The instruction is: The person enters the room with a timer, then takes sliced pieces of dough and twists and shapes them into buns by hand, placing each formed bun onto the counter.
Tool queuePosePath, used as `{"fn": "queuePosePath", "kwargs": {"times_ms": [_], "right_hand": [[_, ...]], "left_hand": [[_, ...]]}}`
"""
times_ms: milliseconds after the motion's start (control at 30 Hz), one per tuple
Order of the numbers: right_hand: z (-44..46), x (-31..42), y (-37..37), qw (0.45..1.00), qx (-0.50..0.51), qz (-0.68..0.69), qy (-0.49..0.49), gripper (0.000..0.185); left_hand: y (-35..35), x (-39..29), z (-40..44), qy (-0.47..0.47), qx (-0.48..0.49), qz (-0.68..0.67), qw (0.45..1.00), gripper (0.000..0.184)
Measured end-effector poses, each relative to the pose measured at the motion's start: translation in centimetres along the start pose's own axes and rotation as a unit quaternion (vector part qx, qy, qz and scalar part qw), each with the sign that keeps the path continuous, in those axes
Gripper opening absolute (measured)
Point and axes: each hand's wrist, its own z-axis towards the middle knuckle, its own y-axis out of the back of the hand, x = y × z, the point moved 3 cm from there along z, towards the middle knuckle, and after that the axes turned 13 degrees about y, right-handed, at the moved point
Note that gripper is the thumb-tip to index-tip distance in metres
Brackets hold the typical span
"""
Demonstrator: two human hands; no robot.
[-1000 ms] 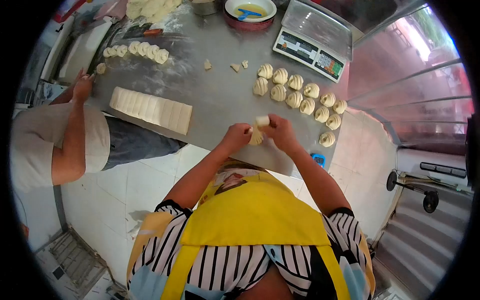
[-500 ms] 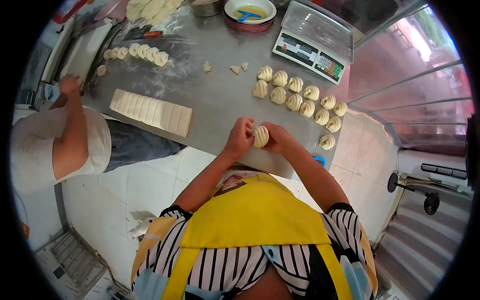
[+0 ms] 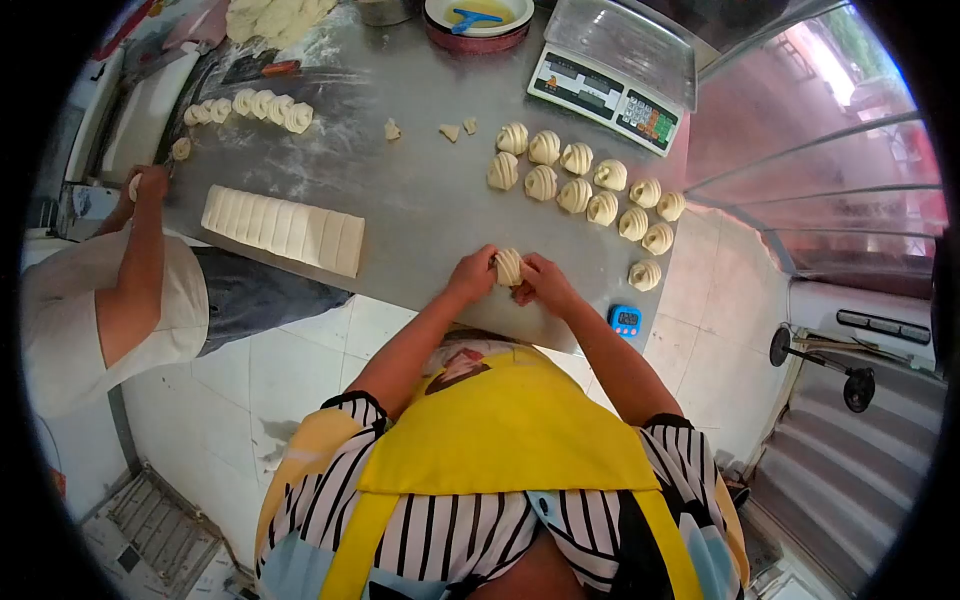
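Observation:
A ridged, twisted dough bun [image 3: 509, 267] is held between my two hands near the table's front edge. My left hand [image 3: 473, 274] pinches its left side. The fingers of my right hand [image 3: 545, 284] close on its right side and curl below it. Shaped buns [image 3: 574, 195] of the same kind stand in rows on the metal table [image 3: 420, 190], beyond and to the right of my hands. To the left lies a long block of sliced dough strips [image 3: 284, 229].
At the back right stands a digital scale [image 3: 606, 92] with a metal tray. A blue timer [image 3: 625, 320] lies at the front edge. A bowl [image 3: 480, 18] holds yellow liquid and a blue tool. Dough scraps [image 3: 450, 131] lie mid-table. A co-worker [image 3: 120, 290] works at left, near small rolls [image 3: 262, 105].
The bun has turned in my fingers, and my right hand has shifted round below it. The whole view has moved slightly, uncovering the blue timer. The co-worker's hand has lifted something pale.

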Motion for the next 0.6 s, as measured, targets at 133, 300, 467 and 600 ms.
{"fn": "queuePosePath", "kwargs": {"times_ms": [133, 300, 467, 600], "right_hand": [[0.4, -2.5, 1.9, 0.963, 0.088, -0.252, 0.025, 0.018], [-0.7, -0.5, 1.5, 0.985, 0.055, -0.161, -0.005, 0.021], [-0.5, -1.2, 1.5, 0.933, -0.002, -0.341, 0.112, 0.021], [0.2, -3.3, 1.9, 0.838, -0.014, -0.501, 0.216, 0.021]], "left_hand": [[-1.4, 0.2, -2.2, 0.048, 0.06, -0.095, 0.993, 0.024], [-3.7, 1.0, -1.6, -0.049, -0.077, 0.037, 0.995, 0.023], [-2.5, -0.9, -2.7, 0.101, 0.075, -0.109, 0.986, 0.021], [-2.5, -0.6, -2.5, 0.133, 0.103, -0.18, 0.969, 0.017]]}}
